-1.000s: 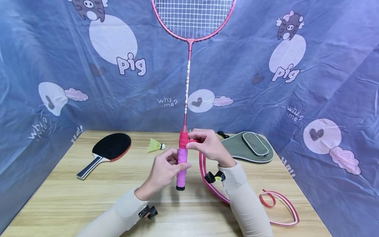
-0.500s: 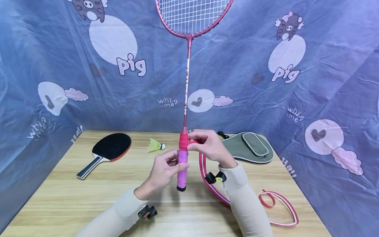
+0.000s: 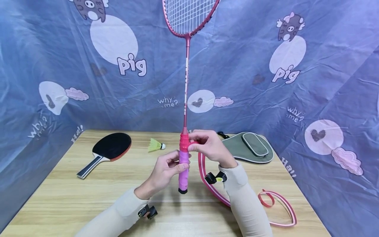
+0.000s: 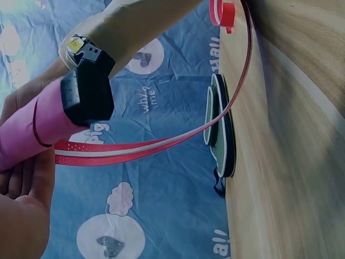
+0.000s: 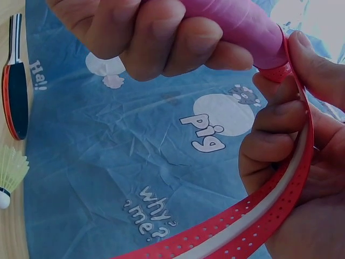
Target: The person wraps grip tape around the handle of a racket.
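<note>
A badminton racket (image 3: 187, 79) stands upright above the table, its head cut off by the top of the head view. My left hand (image 3: 164, 169) grips its pink-purple handle (image 3: 183, 177) with fingers and thumb; the handle ends in a black butt cap (image 4: 89, 93). Red perforated grip tape (image 3: 202, 164) with a white strip along its back wraps the handle's upper part. Beside that wrapped part, my right hand (image 3: 208, 146) pinches the tape between thumb and fingers. From there the loose tape (image 5: 215, 237) curves down to the table, partly hidden by the right sleeve.
On the wooden table (image 3: 118, 197) a black table tennis bat (image 3: 112, 146) lies at left and a yellow shuttlecock (image 3: 155, 145) near the back. A green bat case (image 3: 251, 147) lies at back right. The tape's far end curls at right. Blue printed cloth (image 3: 142, 108) surrounds the table.
The racket has turned about its long axis, so its head looks narrower. Its butt end sits slightly lower and further right. Both hands stay at nearly the same places.
</note>
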A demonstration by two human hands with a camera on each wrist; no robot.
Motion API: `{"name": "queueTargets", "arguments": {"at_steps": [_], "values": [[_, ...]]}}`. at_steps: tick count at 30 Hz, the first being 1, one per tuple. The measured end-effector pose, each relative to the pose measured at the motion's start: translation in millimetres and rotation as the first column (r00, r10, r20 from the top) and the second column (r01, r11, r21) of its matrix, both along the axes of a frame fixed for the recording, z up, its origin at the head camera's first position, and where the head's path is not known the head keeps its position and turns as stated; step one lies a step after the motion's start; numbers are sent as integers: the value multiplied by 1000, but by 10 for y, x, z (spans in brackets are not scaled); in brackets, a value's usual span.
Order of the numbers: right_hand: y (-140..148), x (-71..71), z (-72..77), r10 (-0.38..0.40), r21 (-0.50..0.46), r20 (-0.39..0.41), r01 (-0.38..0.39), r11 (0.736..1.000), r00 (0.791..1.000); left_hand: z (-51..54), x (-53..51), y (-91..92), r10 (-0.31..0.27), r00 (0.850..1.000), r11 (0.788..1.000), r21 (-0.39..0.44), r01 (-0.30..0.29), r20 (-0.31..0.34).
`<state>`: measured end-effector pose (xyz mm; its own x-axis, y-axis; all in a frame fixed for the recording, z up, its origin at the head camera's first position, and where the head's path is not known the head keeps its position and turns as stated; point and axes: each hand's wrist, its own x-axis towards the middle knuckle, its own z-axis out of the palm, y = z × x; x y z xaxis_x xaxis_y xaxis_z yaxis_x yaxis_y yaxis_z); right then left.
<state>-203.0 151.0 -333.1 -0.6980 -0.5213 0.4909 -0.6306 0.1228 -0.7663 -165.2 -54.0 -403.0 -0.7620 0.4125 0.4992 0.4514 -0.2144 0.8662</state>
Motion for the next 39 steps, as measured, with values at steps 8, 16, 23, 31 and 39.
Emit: {"name": "queueTargets", "arguments": {"at_steps": [8,16,23,31,39], "values": [[30,9,-23,5,-3,2,-5,1000,1000,-51,8,10,-58,998,998,14,59,-21],[40,11,-46,82,-46,81,-79,996,993,-48,12,-2,-168,985,986,-10,167,-49],[49,-7,-50,133,-66,55,-129,989,990,-35,11,-8,-183,981,982,-64,179,-62],[72,-8,-27,29,-33,-1,-29,999,1000,-61,29,70,59,998,994,-89,-62,-38],[-45,36,-78,-105,-44,-122,101,994,987,-97,70,162,362,916,924,-64,-378,-176]]}}
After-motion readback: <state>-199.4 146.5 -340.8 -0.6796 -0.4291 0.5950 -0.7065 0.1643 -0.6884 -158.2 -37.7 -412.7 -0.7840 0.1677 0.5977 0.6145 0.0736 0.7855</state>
